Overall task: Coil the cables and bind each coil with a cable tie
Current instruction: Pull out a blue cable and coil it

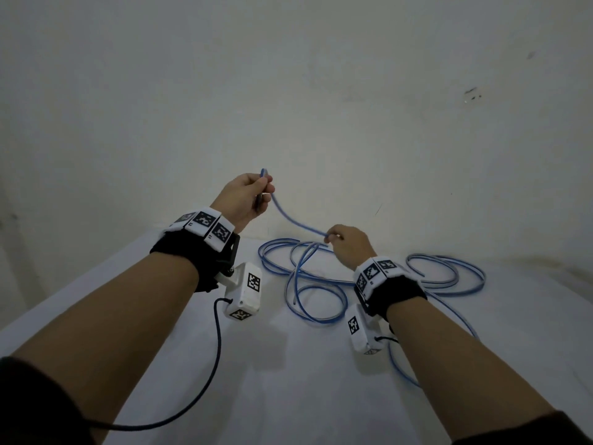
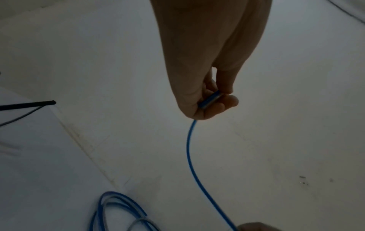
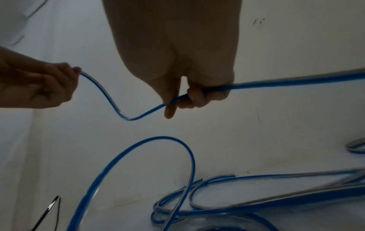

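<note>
Two hands share one blue cable (image 1: pixel 296 221) in the head view. The left hand (image 1: pixel 245 199), at centre frame and raised, grips the cable's end with curled fingers, the plug tip poking up above the fist. The right hand (image 1: pixel 348 244), lower and to the right, pinches the same cable a short way along. Between them the held stretch slopes from upper left down to lower right. Below and right of both hands, the slack lies in loose loops (image 1: pixel 316 295) on the white surface (image 1: pixel 288 396), nearer the right hand, so that hand looks best placed to feed the next turn toward the left.

From the left wrist, the left hand (image 2: pixel 209 87) is curled round the cable's end, and the cable (image 2: pixel 189 148) drops from the fist toward the bottom of the frame. A few loops (image 2: pixel 118 209) sit at lower left.

From the right wrist, the right hand (image 3: pixel 189 87) grips the cable (image 3: pixel 286 82), which runs off to the right edge. To the left it dips in a bend and rises to the left hand (image 3: pixel 39 87) at mid left. The uncoiled loops (image 3: pixel 217 195) lie across the bottom. No cable tie is visible.
</note>
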Demonstrator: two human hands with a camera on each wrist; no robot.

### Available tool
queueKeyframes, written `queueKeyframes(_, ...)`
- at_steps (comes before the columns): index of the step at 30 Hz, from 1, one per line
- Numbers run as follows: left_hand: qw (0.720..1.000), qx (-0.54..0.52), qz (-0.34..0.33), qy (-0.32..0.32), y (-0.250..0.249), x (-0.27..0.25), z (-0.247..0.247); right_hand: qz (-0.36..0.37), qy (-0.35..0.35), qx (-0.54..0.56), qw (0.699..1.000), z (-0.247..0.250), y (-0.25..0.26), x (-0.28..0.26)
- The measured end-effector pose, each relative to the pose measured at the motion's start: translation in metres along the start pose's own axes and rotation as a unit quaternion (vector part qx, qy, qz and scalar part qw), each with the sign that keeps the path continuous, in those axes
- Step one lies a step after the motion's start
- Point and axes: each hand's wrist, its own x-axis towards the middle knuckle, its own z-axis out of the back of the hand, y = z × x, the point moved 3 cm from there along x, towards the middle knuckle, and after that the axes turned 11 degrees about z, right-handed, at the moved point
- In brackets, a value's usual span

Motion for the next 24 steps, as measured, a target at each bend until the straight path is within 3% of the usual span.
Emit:
queueKeyframes(5, 0.984, 0.135, -0.088, -0.074, 0.007, 0.007, 0.002, 0.122, 0.08, 0.011, 0.989, -0.003, 0.019, -0.011)
queueKeyframes(10, 0.955, 0.281, -0.089, -0.035, 0.031, 0.009, -0.005, 0.236, 0.04, 0.037, 0.97, 0.01, 0.036, -0.006)
queueKeyframes(14, 0.927, 0.372, -0.031, 0.022, 0.035, -0.001, -0.015, 0.2, -0.024, 0.149, 0.968, 0.021, 0.031, 0.0)
queueKeyframes(17, 0.908, 0.412, 0.02, 0.07, 0.036, -0.007, -0.02, 0.187, -0.042, 0.172, 0.966, 0.024, 0.028, 0.003)
queueKeyframes(20, 0.915, 0.381, 0.063, 0.118, 0.038, -0.01, -0.023, 0.165, -0.068, 0.143, 0.973, 0.017, 0.025, 0.005)
queueKeyframes(24, 0.926, 0.365, 0.038, 0.09, 0.031, -0.009, -0.019, 0.128, -0.055, 0.183, 0.973, 0.004, 0.029, 0.002)
